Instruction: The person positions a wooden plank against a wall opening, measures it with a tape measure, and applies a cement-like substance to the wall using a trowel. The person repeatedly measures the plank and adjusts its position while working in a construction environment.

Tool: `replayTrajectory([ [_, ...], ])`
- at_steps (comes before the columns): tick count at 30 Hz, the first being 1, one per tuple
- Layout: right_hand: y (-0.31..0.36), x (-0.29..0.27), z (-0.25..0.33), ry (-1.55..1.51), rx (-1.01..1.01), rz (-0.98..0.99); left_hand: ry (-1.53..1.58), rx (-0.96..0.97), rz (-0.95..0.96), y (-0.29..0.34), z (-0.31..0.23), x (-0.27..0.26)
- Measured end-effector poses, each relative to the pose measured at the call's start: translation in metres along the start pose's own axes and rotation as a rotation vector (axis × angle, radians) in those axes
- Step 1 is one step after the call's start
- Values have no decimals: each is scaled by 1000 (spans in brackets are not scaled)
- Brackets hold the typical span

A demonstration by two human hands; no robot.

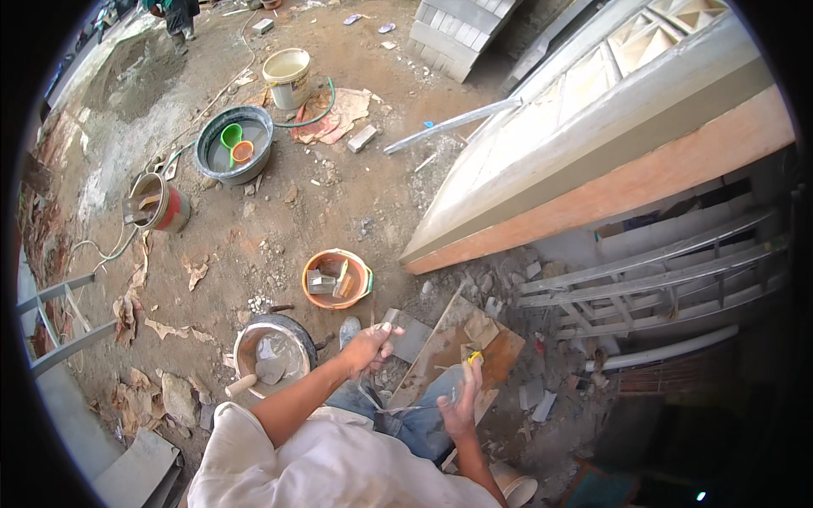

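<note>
In front of my body, my left hand [370,349] is closed, its fingers curled together. What it grips, if anything, is too small to tell. My right hand [460,408], lower and to the right, pinches a small yellow object [475,358] at its fingertips; its kind is unclear. A thin pale strand [406,410] hangs in a slack curve between the hands, over my jeans. Beneath the hands lies a stained board [440,343] beside a grey block [409,337]. Left of my left forearm stands a mortar bucket [241,349] with a wooden-handled trowel [242,386] in it.
Ahead sits an orange tub [308,264] with tools inside. Farther off are a black basin [201,161] with scoops, a pale bucket [288,78] and another bucket [175,212]. A plastered beam [593,182] slants across the right, near a ladder [652,284]. Rubble covers the ground.
</note>
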State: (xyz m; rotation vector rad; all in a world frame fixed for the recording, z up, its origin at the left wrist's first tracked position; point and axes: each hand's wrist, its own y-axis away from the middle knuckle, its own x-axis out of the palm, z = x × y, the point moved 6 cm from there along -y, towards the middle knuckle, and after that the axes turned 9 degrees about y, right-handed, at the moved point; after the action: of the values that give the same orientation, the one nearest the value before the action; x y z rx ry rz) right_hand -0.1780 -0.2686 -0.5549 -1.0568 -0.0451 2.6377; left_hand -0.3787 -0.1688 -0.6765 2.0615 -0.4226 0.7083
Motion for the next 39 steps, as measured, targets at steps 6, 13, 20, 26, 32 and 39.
replayTrajectory([
  [6,-60,29,-85,-828,703,303,-105,239,61,-69,-46,37],
  [13,-119,8,-91,-714,693,367,-147,480,-39,-102,-84,66],
  [20,-161,-26,-179,-677,668,167,-39,269,-212,-118,-52,115],
  [26,-219,-84,-243,-1208,408,-45,-93,300,-72,-175,-22,171],
  [32,-226,-69,-342,-1422,282,-42,163,442,106,-271,25,235],
  [39,-302,-35,-418,-1821,-33,49,305,690,207,-402,46,282],
])
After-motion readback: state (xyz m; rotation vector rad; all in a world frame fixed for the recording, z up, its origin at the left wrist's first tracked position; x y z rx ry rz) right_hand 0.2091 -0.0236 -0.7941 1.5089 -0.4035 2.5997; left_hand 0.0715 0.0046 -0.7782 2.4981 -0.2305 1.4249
